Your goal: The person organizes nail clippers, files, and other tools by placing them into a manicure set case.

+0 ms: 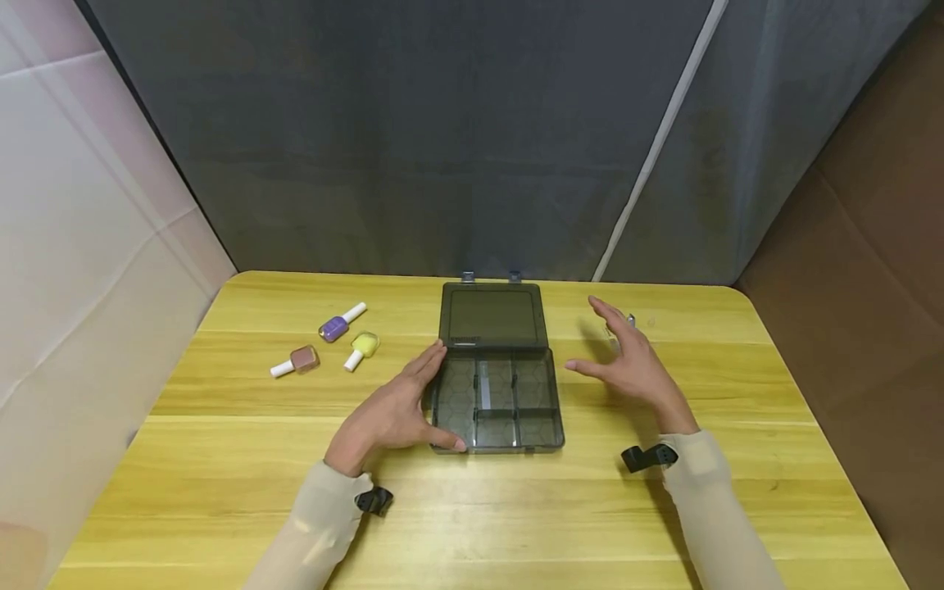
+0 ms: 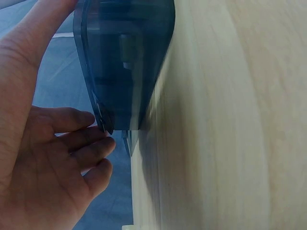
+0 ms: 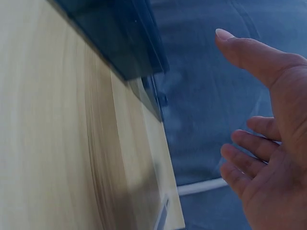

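Observation:
A dark see-through box [image 1: 496, 403] with several compartments lies open mid-table, its lid [image 1: 492, 316] folded back flat. My left hand [image 1: 420, 400] rests against the box's left side, fingers straight along the wall and thumb at the front left corner. The left wrist view shows those fingers [image 2: 91, 141] touching the box [image 2: 127, 62] at its edge. My right hand [image 1: 619, 360] hovers to the right of the box with fingers spread and holds nothing. In the right wrist view the right hand [image 3: 268, 143] stays apart from the box [image 3: 120, 38].
Three nail polish bottles lie at the back left of the yellow wooden table [image 1: 221, 459]: purple [image 1: 341, 324], yellow [image 1: 361, 348] and brown [image 1: 297, 361]. A small clear object [image 1: 629, 320] sits behind my right hand. Grey curtain hangs behind the table.

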`<control>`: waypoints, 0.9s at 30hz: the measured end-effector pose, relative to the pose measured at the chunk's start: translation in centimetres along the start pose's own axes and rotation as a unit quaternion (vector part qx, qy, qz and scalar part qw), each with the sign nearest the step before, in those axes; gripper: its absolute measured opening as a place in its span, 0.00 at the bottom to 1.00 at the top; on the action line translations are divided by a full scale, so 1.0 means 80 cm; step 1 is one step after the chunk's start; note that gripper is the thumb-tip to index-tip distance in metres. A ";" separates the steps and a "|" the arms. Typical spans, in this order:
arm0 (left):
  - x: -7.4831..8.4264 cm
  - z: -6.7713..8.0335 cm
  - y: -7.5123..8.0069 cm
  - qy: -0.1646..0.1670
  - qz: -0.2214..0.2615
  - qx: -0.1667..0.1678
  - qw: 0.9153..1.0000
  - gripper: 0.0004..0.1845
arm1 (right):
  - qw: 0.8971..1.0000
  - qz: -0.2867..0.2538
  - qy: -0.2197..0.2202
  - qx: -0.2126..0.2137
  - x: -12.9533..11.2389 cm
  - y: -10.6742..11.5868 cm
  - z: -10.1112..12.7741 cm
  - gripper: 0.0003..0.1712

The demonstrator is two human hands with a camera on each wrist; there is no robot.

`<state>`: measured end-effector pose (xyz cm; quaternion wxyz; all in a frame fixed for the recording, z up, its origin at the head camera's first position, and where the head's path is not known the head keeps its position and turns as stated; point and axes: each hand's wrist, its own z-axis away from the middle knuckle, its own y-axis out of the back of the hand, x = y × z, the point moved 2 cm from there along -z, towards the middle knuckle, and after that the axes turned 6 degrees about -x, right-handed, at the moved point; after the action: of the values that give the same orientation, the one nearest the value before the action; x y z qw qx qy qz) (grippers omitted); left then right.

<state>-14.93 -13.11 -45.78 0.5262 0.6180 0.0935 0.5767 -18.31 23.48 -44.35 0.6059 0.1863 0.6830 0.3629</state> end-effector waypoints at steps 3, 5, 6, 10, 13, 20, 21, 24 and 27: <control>0.000 0.000 -0.001 -0.001 0.000 0.002 1.000 0.78 | 1.000 0.003 -0.008 0.005 0.007 0.005 0.002 0.62; 0.000 0.000 -0.001 -0.003 0.000 0.004 1.000 0.78 | 1.000 0.006 -0.012 0.007 0.013 0.008 0.002 0.62; 0.000 0.000 -0.001 -0.003 0.001 0.005 1.000 0.78 | 1.000 0.006 -0.015 0.007 0.017 0.010 0.002 0.62; 0.000 0.000 -0.001 -0.003 0.000 0.006 1.000 0.78 | 0.999 0.005 -0.031 0.015 0.031 0.016 0.005 0.61; 0.000 0.000 -0.001 -0.001 -0.001 0.005 1.000 0.78 | 0.999 0.002 -0.043 0.021 0.041 0.021 0.007 0.61; -0.001 0.000 -0.001 -0.001 -0.002 0.004 1.000 0.78 | 0.998 0.003 -0.049 0.027 0.064 0.032 0.011 0.61; -0.001 0.000 -0.001 -0.001 -0.003 0.004 1.000 0.78 | 0.998 0.005 -0.051 0.027 0.067 0.034 0.011 0.61; -0.001 -0.001 -0.001 -0.001 -0.005 0.002 1.000 0.78 | 0.997 0.013 -0.065 0.026 0.074 0.040 0.014 0.61; -0.001 -0.001 -0.001 0.000 -0.005 0.001 1.000 0.78 | 0.996 0.023 -0.080 0.023 0.081 0.044 0.016 0.61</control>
<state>-14.96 -13.11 -45.89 0.5285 0.6179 0.0973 0.5740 -18.98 30.68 -46.31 0.6457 0.2441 0.6359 0.3451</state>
